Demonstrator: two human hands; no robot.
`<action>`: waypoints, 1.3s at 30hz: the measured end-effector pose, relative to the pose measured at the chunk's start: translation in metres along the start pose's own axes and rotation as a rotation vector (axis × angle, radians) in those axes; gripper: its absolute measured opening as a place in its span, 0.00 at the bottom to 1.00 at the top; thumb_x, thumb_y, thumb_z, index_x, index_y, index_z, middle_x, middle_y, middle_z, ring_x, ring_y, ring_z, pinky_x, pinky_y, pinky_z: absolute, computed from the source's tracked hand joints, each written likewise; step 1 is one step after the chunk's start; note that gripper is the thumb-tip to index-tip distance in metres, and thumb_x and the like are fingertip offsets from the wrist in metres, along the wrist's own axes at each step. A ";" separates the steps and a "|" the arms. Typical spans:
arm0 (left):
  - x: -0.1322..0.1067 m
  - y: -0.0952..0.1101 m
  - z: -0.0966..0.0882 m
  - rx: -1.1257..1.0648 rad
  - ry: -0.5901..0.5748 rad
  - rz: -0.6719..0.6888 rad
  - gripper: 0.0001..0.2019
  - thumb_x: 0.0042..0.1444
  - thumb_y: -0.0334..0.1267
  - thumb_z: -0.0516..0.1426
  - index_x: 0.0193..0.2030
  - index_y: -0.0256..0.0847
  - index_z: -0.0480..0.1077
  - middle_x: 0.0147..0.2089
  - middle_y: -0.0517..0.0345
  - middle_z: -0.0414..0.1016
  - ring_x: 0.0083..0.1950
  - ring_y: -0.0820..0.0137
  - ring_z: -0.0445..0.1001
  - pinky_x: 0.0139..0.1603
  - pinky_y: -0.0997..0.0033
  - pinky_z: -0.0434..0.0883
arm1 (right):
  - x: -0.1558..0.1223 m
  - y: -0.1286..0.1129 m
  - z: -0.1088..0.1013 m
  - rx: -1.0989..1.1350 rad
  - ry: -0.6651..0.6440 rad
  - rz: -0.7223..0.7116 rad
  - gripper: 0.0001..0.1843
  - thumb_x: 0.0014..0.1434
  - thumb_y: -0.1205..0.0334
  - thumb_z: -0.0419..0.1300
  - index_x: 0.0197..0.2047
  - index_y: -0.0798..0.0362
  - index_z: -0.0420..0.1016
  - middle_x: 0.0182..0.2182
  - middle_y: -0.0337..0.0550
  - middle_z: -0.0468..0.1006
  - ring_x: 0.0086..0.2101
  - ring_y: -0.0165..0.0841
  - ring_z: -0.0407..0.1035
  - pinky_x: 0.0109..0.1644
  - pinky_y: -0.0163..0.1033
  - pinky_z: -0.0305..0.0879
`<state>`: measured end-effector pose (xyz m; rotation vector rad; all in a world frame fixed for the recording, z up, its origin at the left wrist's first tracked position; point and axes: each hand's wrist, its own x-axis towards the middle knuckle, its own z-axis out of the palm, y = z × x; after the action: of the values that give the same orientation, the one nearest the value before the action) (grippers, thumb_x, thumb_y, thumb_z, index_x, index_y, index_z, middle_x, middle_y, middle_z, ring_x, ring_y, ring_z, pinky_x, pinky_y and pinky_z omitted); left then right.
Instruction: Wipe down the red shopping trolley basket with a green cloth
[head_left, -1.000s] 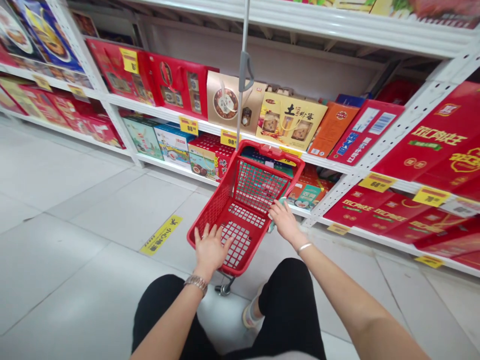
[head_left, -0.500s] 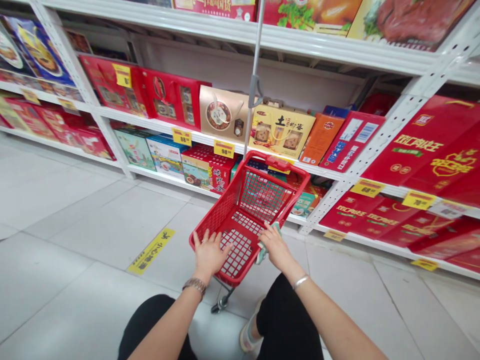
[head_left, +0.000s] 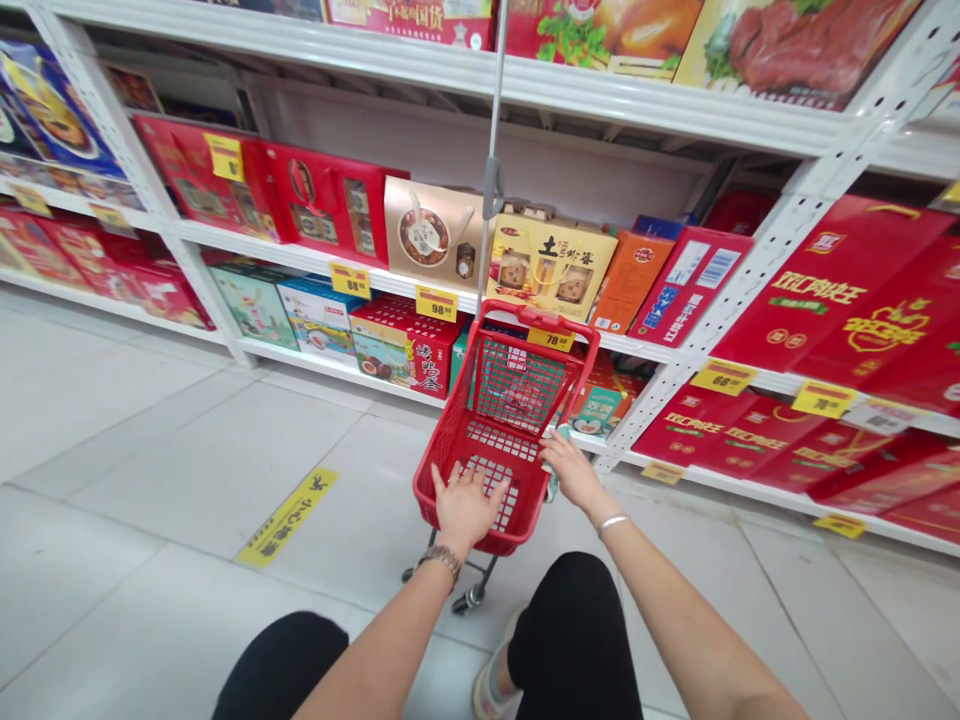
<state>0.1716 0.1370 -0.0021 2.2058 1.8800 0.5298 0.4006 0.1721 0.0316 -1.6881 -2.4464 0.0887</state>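
Note:
A small red shopping cart (head_left: 448, 420) with a grid-patterned basket stands before me, its handle side toward the shelves. My left hand (head_left: 466, 502) lies over the basket's near rim, fingers spread and reaching inside; whether the palm touches the rim is hard to tell. At the right rim, my right hand (head_left: 571, 472) has its fingers curled on a pale green cloth (head_left: 553, 486) pressed against the plastic. Much of the cloth is hidden beneath that hand.
White shelving (head_left: 660, 110) with boxed goods runs behind the cart. Red gift boxes (head_left: 825, 290) fill the right bay. A grey pole (head_left: 491, 110) rises behind the handle. A yellow strip (head_left: 289, 520) marks the tiled floor at left. My knees (head_left: 577, 630) are close by.
The cart has turned, its near end swinging to the right. Both hands have moved right along with it, the right one still on the cloth. The view has shifted slightly.

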 end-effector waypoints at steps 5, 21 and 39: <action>-0.002 -0.002 0.001 0.057 0.033 -0.051 0.30 0.70 0.54 0.41 0.58 0.38 0.77 0.59 0.41 0.79 0.67 0.44 0.69 0.73 0.30 0.44 | -0.017 -0.020 0.001 -0.042 -0.075 -0.079 0.22 0.62 0.81 0.51 0.51 0.53 0.78 0.59 0.53 0.77 0.68 0.45 0.57 0.73 0.64 0.47; -0.021 -0.077 -0.027 0.151 -0.003 0.020 0.25 0.68 0.51 0.48 0.58 0.39 0.76 0.57 0.44 0.81 0.66 0.46 0.71 0.73 0.34 0.49 | 0.033 0.040 -0.045 -0.369 0.034 -0.391 0.22 0.67 0.74 0.54 0.56 0.43 0.77 0.58 0.43 0.79 0.64 0.44 0.64 0.73 0.72 0.36; -0.020 -0.079 -0.028 0.105 -0.010 0.002 0.26 0.68 0.52 0.47 0.58 0.40 0.77 0.57 0.46 0.81 0.67 0.46 0.70 0.74 0.31 0.46 | 0.120 0.138 -0.078 -0.507 0.089 -0.089 0.29 0.65 0.75 0.46 0.66 0.56 0.69 0.67 0.55 0.68 0.68 0.44 0.58 0.72 0.60 0.53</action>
<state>0.0857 0.1286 -0.0087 2.2705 1.9428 0.4291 0.5002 0.3295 0.1013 -1.6991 -2.6170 -0.6554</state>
